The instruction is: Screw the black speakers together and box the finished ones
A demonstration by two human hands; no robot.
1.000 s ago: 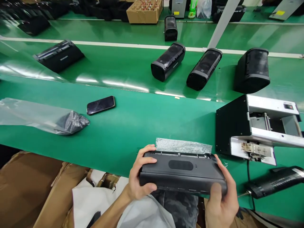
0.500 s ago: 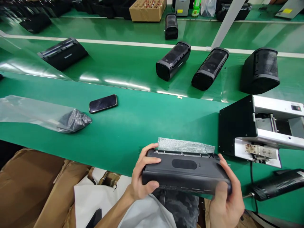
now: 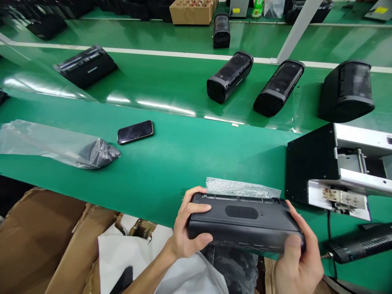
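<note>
A long black speaker housing (image 3: 239,226) is held level at the near edge of the green bench, with an oval recess on the face turned up. My left hand (image 3: 190,228) grips its left end, thumb on the near side and fingers over the top. Around the right end my right hand (image 3: 298,253) is closed, thumb pressed on the near corner. Just behind the housing lies a crinkled clear plastic strip (image 3: 241,187), partly covered by it. The underside of the housing is hidden.
To the right stand a black and white machine (image 3: 315,163) and a black power screwdriver (image 3: 361,243). A phone (image 3: 135,132) and a plastic bag (image 3: 61,143) lie left. Several similar speakers, one a black speaker (image 3: 280,87), rest farther back. Brown cardboard (image 3: 39,241) is at lower left.
The whole view has shifted slightly, so most things appear a little farther right. Both hands keep their hold on the speaker housing, which looks otherwise unchanged.
</note>
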